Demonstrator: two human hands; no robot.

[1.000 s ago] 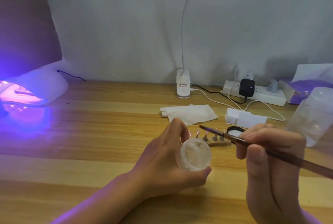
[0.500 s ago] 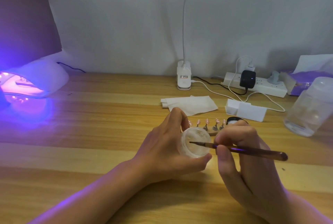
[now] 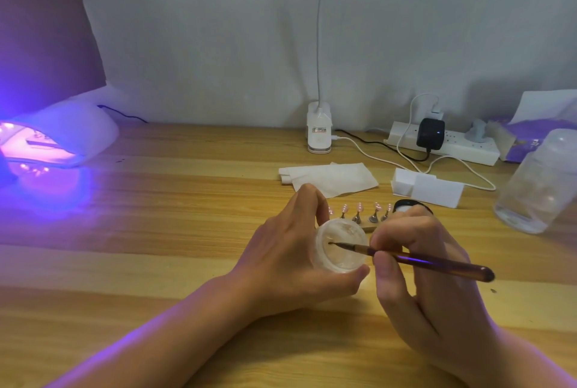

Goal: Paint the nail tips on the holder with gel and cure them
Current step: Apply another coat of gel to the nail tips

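Round frosted translucent plastic jar (image 3: 340,247); slim glossy brown brush (image 3: 437,263).
Grip: left hand (image 3: 281,263) curls round jar; right hand (image 3: 421,281) pinches brush, tip inside jar, as half a second earlier.

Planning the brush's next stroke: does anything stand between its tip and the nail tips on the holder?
Only the far rim of the gel jar: the brush tip sits inside it, just before the nail tips. Lifted out, the path looks open.

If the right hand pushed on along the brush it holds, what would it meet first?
Most likely the gel jar: the brush tip sits in its mouth, so the right hand would reach the jar's rim, then the left hand gripping it. Depth is unclear.
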